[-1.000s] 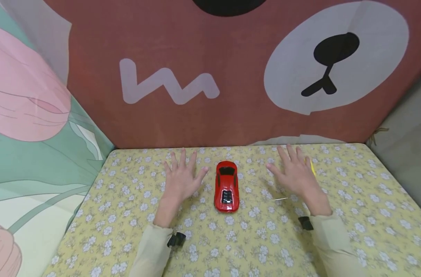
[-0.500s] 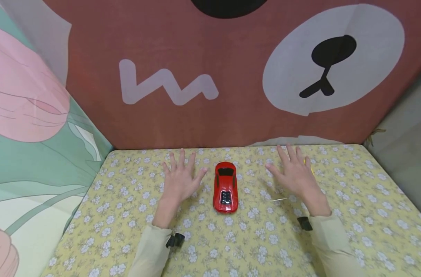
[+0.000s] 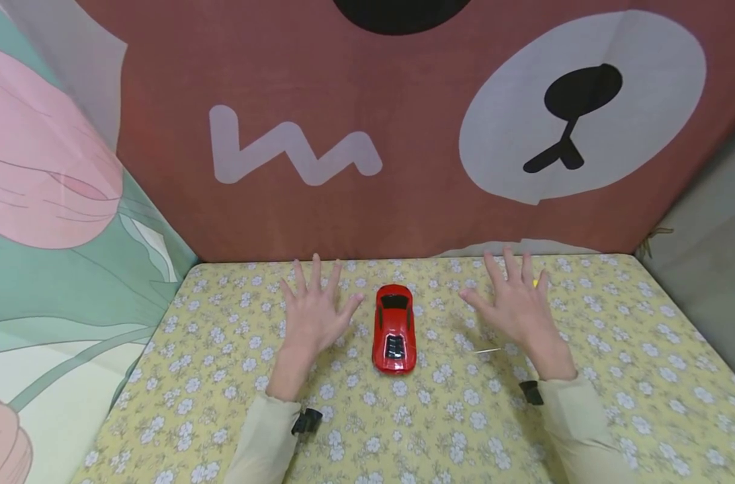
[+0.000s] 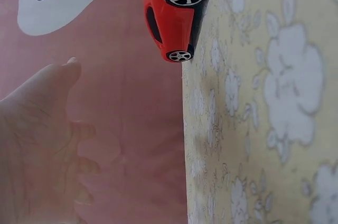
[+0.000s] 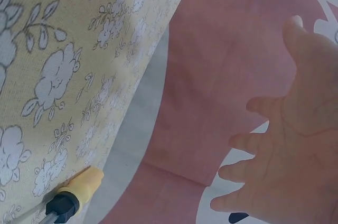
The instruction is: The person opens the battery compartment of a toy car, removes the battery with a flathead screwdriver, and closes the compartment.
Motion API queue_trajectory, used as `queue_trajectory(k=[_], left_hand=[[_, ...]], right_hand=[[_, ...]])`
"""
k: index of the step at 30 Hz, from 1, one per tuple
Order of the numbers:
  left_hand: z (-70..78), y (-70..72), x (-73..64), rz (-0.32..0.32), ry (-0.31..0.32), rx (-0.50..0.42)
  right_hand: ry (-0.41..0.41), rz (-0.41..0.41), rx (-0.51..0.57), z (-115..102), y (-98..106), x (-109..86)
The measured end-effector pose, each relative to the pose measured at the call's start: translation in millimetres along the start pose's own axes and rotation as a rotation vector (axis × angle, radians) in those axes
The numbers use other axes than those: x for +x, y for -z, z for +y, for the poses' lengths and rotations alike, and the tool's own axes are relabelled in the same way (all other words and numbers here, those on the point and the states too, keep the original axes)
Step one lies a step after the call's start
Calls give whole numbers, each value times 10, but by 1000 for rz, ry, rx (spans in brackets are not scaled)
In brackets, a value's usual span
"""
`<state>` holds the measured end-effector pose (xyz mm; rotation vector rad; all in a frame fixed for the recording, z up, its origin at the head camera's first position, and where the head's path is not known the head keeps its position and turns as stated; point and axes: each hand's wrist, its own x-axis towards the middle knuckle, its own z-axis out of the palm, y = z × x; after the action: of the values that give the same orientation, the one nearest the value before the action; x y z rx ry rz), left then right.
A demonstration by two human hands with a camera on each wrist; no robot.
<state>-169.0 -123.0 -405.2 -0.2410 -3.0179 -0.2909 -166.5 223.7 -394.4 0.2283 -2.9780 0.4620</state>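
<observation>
A red toy car (image 3: 394, 329) with dark windows lies lengthwise on the flowered tabletop, between the two hands. To its left, my left hand (image 3: 312, 319) has its fingers spread, palm down and holding nothing. My right hand (image 3: 521, 309) is likewise spread on the car's other side, over a screwdriver (image 5: 87, 184). In the right wrist view the screwdriver shows a yellow handle, a black collar and part of a metal shaft. From the head, the hand hides most of it. The left wrist view shows the car's silver-spoked wheels beside the thumb.
The table (image 3: 186, 403) wears a yellow cloth with white flowers. A reddish-brown fabric wall (image 3: 295, 222) with a bear print rises at its back edge. Printed fabric (image 3: 71, 282) closes the left side, and a grey panel (image 3: 724, 255) stands at the right.
Both hands stay nearly in place. The right fingers have spread slightly wider and cover more of the yellow handle. The car has not moved on the table.
</observation>
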Motion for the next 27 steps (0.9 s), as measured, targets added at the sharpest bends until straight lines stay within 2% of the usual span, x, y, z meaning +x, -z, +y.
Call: queue_trajectory(k=[4,9,15,27], left_hand=[[0,-5,7,36,1,21],[15,-9,11,52,-3,2],[25,-29,19,77,-4,-7],[41,-30,1,72,23,-13]], right_hand=[[5,-4,-15,-27,-5,15],[7,-20,-20,-49,-31,12],[12,-3,-26,-69,-64,4],[1,36,-35,-119,-88,10]])
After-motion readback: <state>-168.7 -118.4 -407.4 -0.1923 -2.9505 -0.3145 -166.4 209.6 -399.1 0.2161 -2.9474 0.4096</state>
